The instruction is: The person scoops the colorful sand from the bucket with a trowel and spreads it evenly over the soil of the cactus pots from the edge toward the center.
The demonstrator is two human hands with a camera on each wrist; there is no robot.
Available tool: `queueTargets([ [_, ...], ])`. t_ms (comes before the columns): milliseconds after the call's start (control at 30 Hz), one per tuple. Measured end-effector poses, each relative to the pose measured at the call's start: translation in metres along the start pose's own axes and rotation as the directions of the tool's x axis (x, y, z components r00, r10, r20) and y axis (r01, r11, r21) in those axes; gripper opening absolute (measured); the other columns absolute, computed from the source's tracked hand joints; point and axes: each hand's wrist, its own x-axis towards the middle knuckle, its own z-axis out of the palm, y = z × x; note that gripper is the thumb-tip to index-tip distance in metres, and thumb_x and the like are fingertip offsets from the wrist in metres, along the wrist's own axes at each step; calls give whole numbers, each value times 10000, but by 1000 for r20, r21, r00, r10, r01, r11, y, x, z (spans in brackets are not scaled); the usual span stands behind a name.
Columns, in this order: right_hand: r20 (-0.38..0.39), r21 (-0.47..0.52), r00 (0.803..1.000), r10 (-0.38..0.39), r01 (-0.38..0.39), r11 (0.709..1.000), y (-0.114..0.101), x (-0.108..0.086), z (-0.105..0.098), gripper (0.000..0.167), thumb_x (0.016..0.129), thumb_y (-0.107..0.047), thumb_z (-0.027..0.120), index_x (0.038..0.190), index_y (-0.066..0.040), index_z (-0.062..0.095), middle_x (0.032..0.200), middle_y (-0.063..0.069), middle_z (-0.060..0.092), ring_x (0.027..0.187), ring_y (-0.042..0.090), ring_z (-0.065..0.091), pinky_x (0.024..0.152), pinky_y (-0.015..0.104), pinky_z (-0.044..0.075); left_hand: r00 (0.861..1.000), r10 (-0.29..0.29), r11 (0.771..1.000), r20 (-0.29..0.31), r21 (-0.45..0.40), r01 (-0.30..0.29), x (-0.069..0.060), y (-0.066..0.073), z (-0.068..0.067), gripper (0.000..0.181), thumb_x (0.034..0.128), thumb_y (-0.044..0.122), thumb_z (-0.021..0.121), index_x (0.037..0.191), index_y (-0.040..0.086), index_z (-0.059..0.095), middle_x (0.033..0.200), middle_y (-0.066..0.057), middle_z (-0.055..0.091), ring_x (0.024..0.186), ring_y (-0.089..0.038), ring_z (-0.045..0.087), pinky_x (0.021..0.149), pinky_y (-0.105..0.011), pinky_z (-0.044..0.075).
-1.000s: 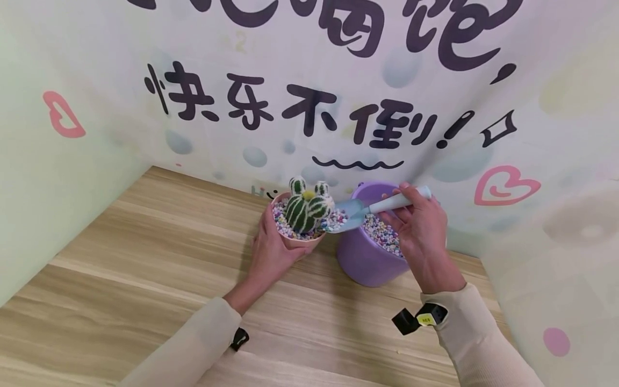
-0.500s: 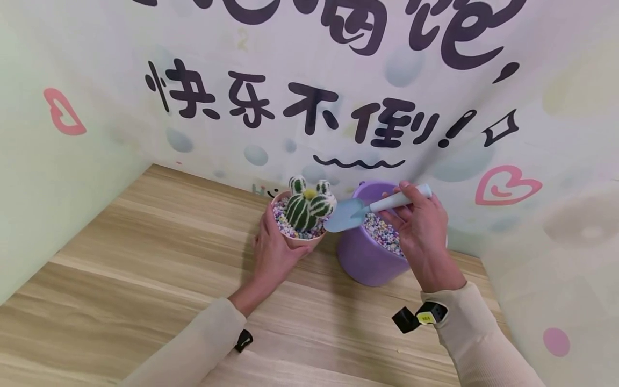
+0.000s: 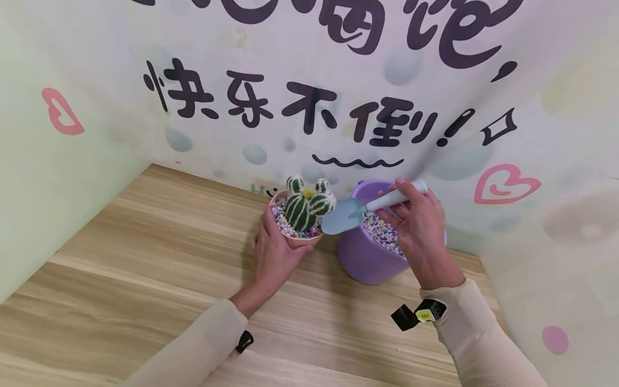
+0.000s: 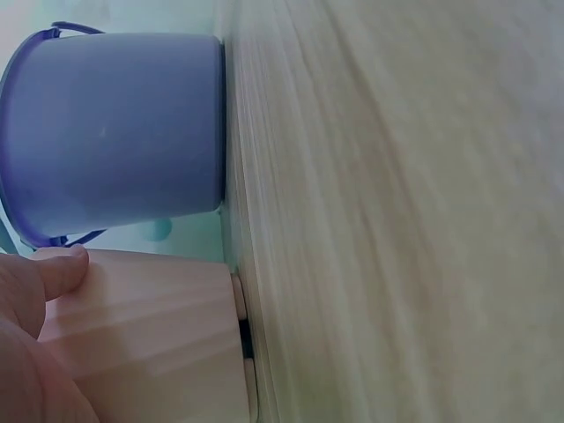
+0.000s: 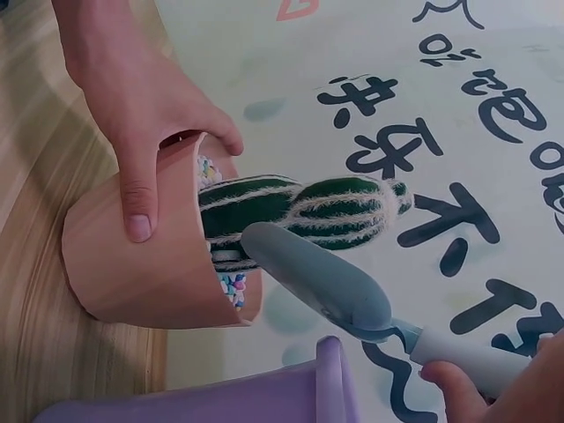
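A pinkish-orange flower pot [image 3: 304, 241] stands on the table with a white-striped green cactus [image 3: 302, 212] set in small multicoloured pebbles [image 3: 285, 221]. My left hand [image 3: 275, 252] grips the pot's near left side, thumb along its front, as the left wrist view also shows on the pot wall [image 4: 150, 326]. In my right hand [image 3: 420, 231] is the handle of a light blue trowel [image 3: 343, 215]. Its blade tilts over the pot's right rim, close to the cactus, and carries no pebbles that I can see. Below the handle stands a purple bucket [image 3: 369, 263] holding similar pebbles [image 3: 382, 234].
Behind the pot and bucket rises a printed wall sheet [image 3: 271, 134] with dark lettering. The wood-grain table [image 3: 145, 258] stretches to the left and front. A side wall [image 3: 556, 258] borders it on the right.
Pebbles that lay on the trowel blade a second ago are gone from it. The blade has tilted over and both hands stay at nearly the same spots.
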Motion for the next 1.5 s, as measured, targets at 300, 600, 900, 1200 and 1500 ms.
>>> queueTargets([
  [300, 5, 0, 1000, 15, -15, 1000, 0, 0, 1, 269, 835, -160, 775, 1047, -109, 618, 923, 65, 708, 964, 274, 710, 769, 468, 565, 1000, 2, 999, -4, 49, -2, -2, -2, -1, 1305, 594, 424, 924, 1543, 141, 74, 1477, -184, 325, 1282, -376, 434, 995, -571, 341],
  [600, -27, 65, 999, 43, -41, 997, -5, 2, -6, 297, 799, -139, 807, 1033, -108, 627, 933, 67, 706, 1039, 282, 684, 796, 502, 538, 997, 11, 1000, 77, 10, -12, 3, -9, -8, 1323, 588, 453, 919, 1546, 183, 48, 1521, -157, 284, 1328, -373, 389, 1022, -594, 335],
  [900, -45, 110, 999, -3, 8, 994, -16, 6, -13, 313, 817, -124, 787, 1076, -77, 617, 976, 92, 685, 862, 295, 720, 741, 462, 571, 989, 17, 999, 147, -33, -12, 9, -13, -14, 1323, 598, 439, 914, 1545, 160, 34, 1522, -186, 275, 1340, -392, 369, 1055, -584, 344],
  [1200, -78, 137, 996, -43, 54, 989, -27, 14, -14, 300, 811, -126, 792, 1060, -77, 634, 935, 90, 701, 840, 303, 725, 726, 452, 577, 997, 7, 1000, 78, -3, -7, 8, -7, -8, 1322, 584, 432, 923, 1541, 134, 61, 1506, -194, 299, 1297, -405, 418, 1028, -577, 358],
  [1500, -123, 152, 991, -61, 79, 985, -34, 26, -16, 325, 800, -145, 804, 1083, -114, 648, 965, 82, 701, 850, 291, 725, 703, 426, 587, 1000, -12, 1000, 18, -5, 12, 10, -1, 2, 1309, 578, 386, 938, 1535, 137, 81, 1496, -167, 307, 1318, -355, 397, 1040, -562, 342],
])
